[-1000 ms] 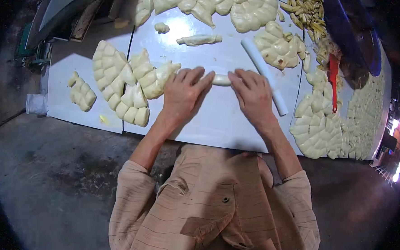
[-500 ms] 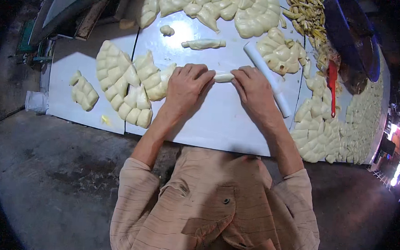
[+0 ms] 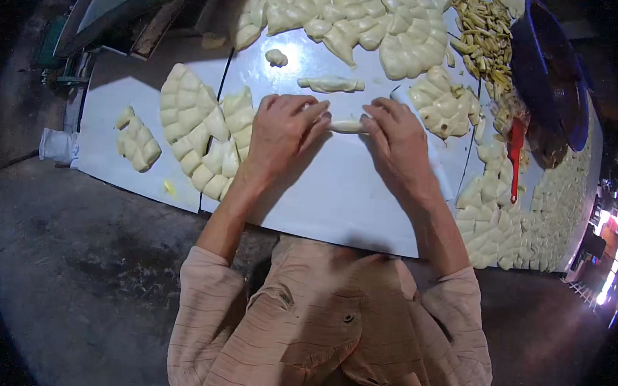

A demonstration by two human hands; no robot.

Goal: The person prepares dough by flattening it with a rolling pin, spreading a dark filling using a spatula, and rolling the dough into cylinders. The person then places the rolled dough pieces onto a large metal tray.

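A short pale dough roll (image 3: 346, 126) lies crosswise on the white table between my two hands. My left hand (image 3: 284, 130) has its bent fingers and thumb closed at the roll's left end. At its right end, my right hand (image 3: 397, 136) holds it the same way, palm down. Both ends of the roll are hidden under fingers. Just beyond them rests a second finished-looking dough roll (image 3: 331, 84). A white rolling pin (image 3: 441, 173) stands out beside my right wrist, partly covered by that hand and forearm.
Flattened dough pieces (image 3: 191, 113) spread left of my arm, with a smaller dough slab (image 3: 138, 145) farther left. More dough (image 3: 346, 17) covers the far side. At right are pale yellow strips (image 3: 484, 45), a red-handled tool (image 3: 515, 160) and a dark blue basin (image 3: 549, 73).
The view has shifted, so the table's things sit lower and farther right. Both hands stay on the dough roll, spread slightly wider, and a little more of its middle shows.
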